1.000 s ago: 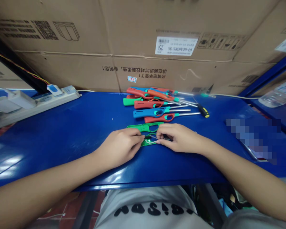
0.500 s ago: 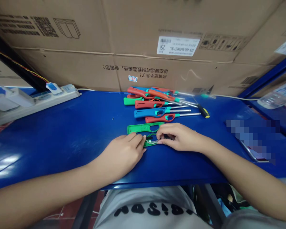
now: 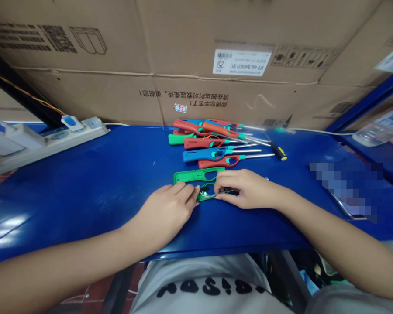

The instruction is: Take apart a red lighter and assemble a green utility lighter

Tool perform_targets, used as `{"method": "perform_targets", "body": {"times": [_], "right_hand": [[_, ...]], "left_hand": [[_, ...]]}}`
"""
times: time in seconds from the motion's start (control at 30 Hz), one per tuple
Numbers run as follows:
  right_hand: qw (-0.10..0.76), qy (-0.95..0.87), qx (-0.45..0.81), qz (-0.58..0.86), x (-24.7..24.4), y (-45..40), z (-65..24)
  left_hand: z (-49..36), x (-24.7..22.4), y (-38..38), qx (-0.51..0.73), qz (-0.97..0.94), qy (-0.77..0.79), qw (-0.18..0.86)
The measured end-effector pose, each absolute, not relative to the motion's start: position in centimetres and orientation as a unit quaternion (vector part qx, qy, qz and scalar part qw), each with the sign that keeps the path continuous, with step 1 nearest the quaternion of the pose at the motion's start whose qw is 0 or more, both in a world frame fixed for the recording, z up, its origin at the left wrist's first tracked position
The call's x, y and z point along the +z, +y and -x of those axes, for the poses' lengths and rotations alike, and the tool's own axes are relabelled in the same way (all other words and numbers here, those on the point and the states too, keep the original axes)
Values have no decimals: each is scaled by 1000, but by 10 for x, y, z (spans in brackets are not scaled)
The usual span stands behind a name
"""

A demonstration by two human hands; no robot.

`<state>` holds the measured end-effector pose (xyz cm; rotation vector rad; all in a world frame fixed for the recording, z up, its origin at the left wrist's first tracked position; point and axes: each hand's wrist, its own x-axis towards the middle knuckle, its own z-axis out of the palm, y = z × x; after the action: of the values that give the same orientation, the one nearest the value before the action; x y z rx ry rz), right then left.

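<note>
A green lighter shell half (image 3: 207, 196) with thin wires inside lies on the blue table between my hands. My left hand (image 3: 175, 205) is closed on its left end, fingers together. My right hand (image 3: 240, 188) pinches at its right end, by the wires; what exactly lies between thumb and fingertips is too small to tell. Just behind, a second green shell half (image 3: 191, 175) lies with its hollow side up. Farther back is a pile of lighters, with a red lighter (image 3: 216, 162) and a blue lighter (image 3: 199, 155) nearest.
A screwdriver (image 3: 279, 151) lies right of the pile. A white power strip (image 3: 59, 138) with plugs is at the left. Cardboard (image 3: 118, 96) stands along the back of the table (image 3: 85, 192). A blurred-out flat object (image 3: 347, 192) and a plastic bottle (image 3: 376, 134) are at the right.
The view has shifted slightly. My right fingers have moved a little at the wires, and more of the opening in the lower green shell shows. My left hand keeps its hold.
</note>
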<state>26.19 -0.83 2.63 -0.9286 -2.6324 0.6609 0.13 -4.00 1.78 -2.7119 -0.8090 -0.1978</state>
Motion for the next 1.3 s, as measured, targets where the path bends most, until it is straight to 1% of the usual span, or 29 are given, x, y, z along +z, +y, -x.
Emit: {"method": "perform_targets", "body": {"times": [0.1,0.3,0.5,0.57,0.7,0.83,1.0,1.17,1.3], "right_hand": [[124,-910,219,328,27,-9,-262],[126,-916,216,315,29,-10,-264],[152,-886,188,396,23,-9,-258],[167,-880,193,400,19,-9,-257],[185,-885,198,379,14,-8,-255],[180,-888,179,384,14,-9,-254],[134,-910,103,378,19,-10,-257],[120,-925,31,359,21,-10,-260],[90,-939,-33,331,20,-12,-258]], "left_hand": [[-1,16,-42,-75,946,-280,148],[-1,20,-31,-122,934,-335,-6],[-1,14,-22,-171,926,-327,-77],[-1,11,-21,-179,927,-317,-92],[-2,9,-21,-184,927,-309,-111],[-2,11,-21,-182,926,-310,-117],[-1,13,-21,-172,926,-314,-121],[-2,13,-21,-168,927,-314,-118],[-2,12,-22,-173,932,-304,-100]]}}
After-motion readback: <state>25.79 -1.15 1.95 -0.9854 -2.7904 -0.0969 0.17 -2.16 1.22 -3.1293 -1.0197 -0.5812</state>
